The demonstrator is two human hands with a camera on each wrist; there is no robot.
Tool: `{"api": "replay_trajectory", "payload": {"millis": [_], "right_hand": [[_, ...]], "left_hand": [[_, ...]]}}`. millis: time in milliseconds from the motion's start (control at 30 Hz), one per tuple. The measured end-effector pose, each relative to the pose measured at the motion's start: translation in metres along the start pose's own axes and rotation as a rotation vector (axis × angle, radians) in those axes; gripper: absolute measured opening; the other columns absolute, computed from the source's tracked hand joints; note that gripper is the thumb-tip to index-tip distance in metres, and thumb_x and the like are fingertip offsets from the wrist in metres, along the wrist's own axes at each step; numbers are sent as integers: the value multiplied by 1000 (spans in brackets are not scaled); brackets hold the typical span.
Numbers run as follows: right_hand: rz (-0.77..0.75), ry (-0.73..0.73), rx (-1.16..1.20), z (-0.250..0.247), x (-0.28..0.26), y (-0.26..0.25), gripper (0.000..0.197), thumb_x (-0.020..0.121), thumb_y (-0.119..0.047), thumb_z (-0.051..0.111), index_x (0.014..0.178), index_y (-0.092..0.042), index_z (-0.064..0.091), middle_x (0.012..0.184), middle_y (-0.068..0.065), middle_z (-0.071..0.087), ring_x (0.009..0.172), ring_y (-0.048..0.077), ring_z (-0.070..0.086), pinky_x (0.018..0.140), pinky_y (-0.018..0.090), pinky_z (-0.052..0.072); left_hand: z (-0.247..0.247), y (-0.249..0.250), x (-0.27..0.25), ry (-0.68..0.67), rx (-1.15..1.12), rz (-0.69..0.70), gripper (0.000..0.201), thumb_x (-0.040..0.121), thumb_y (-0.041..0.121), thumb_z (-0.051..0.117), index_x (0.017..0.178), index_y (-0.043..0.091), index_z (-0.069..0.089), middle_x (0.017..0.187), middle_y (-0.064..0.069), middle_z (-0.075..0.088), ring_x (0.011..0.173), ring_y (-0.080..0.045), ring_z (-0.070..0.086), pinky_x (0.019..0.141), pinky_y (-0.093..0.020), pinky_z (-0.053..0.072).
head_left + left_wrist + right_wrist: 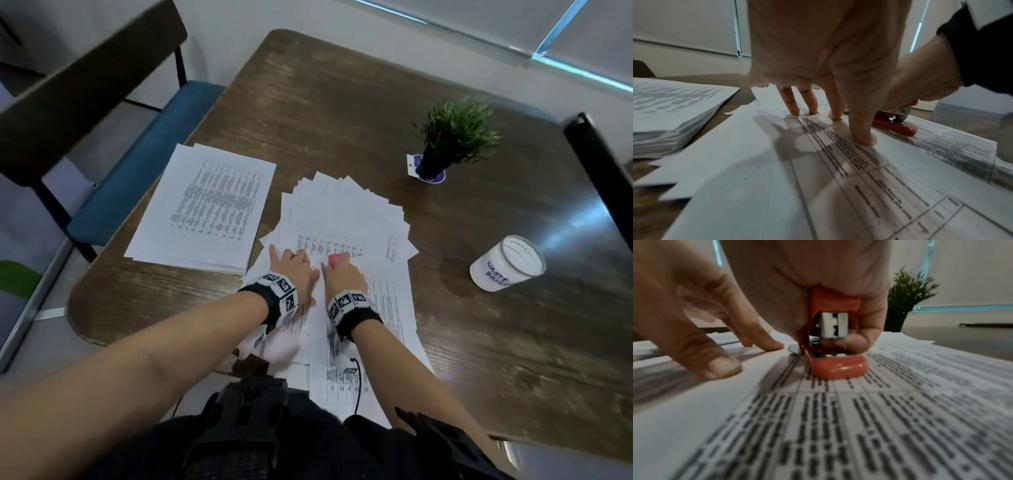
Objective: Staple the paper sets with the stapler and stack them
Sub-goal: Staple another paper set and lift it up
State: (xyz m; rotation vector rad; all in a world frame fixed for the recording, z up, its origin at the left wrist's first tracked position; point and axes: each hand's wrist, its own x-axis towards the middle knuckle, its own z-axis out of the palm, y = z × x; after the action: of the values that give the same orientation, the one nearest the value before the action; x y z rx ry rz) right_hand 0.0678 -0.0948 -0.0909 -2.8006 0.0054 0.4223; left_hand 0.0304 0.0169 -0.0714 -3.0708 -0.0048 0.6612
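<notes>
A printed paper set point(346, 329) lies near the table's front edge, on top of a fanned spread of loose sheets point(346, 209). My left hand point(294, 267) presses flat on it with straight fingers point(863, 136). Just to its right, my right hand point(342, 270) grips a small red stapler point(337, 259) point(895, 126) point(838, 366), whose base rests on the top corner of the set. The stapler's metal head point(835, 325) stands raised above its base. A neat stack of printed sets point(205, 205) point(668, 113) lies to the left.
On the wooden table point(342, 113), a small potted plant point(452, 137) point(904, 300) stands at the back right. A white glass jar point(507, 262) stands to the right. A blue-seated chair point(137, 164) is on the left, and a black chair back point(599, 164) on the right.
</notes>
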Motion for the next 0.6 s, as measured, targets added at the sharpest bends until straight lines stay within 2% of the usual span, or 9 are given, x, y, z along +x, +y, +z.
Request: {"api": "replay_trajectory", "payload": {"millis": [267,433,600], "right_hand": [[15,18,-14,0,-1,-2,37,102,-39,39,122,-8,41,108,15,65,98,34,63,71,35,40],[28,6,25,-3,3,-6,37,102,-37,39,123,-6,40,110,16,65,100,35,62,73,36,42],[61,-8,68,-12,19,-10,40,101,-42,41,122,-9,40,112,15,64,103,34,61,76,37,43]], "left_hand": [[3,-3,0,-12,-43,0,62,72,68,64,123,34,55,143,-1,36,131,-30,32,109,-69,6],[0,-1,0,-17,-25,-17,65,72,69,64,125,31,55,140,-3,38,131,-30,32,111,-67,6],[3,-3,4,5,-36,-19,64,69,70,66,120,32,58,138,-2,40,129,-29,35,110,-68,8]]}}
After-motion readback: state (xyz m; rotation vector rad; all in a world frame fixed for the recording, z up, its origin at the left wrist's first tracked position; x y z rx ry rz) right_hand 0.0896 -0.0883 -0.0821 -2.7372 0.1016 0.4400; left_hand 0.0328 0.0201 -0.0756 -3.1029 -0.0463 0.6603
